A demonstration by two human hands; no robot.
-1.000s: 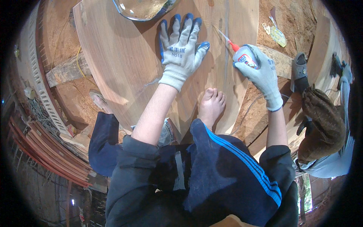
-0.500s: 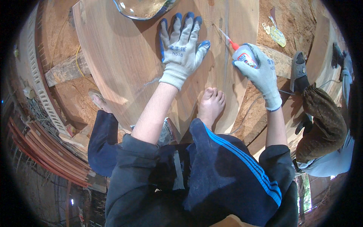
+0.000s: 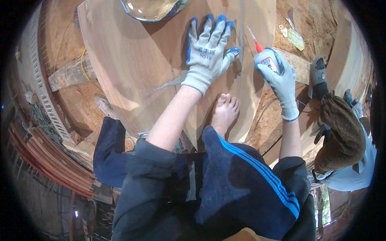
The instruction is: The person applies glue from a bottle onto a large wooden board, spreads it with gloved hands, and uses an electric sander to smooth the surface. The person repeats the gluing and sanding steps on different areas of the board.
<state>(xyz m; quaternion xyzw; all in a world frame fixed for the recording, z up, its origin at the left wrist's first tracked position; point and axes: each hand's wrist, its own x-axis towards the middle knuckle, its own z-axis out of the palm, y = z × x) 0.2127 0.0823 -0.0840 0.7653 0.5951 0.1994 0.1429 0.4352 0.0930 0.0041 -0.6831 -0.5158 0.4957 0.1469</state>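
My left hand (image 3: 209, 54), in a grey glove with blue fingertips, lies flat on a large wooden board (image 3: 132, 52) with its fingers spread. A dark line or seam (image 3: 241, 36) runs along the board just right of its fingers. In my right hand (image 3: 281, 80), gloved the same way, is a white glue bottle (image 3: 268, 60) with a red cap and a long thin nozzle. The nozzle points up and to the left, over the board's right part. Whether its tip touches the wood I cannot tell. My bare foot (image 3: 225, 110) rests on the board below the hands.
At the board's far edge sits a clear, basin-like object (image 3: 152, 10). A co-worker's brown-clothed leg (image 3: 341, 128) and grey clog (image 3: 317, 74) are at the right. A yellow-green piece of packaging (image 3: 295, 39) lies on sawdust. Stacked reddish strips (image 3: 52, 160) stand at left.
My left hand has slid to the right over the board, baring more of a grey patch near its wrist. The right hand has shifted slightly right with the bottle, its nozzle now more upright.
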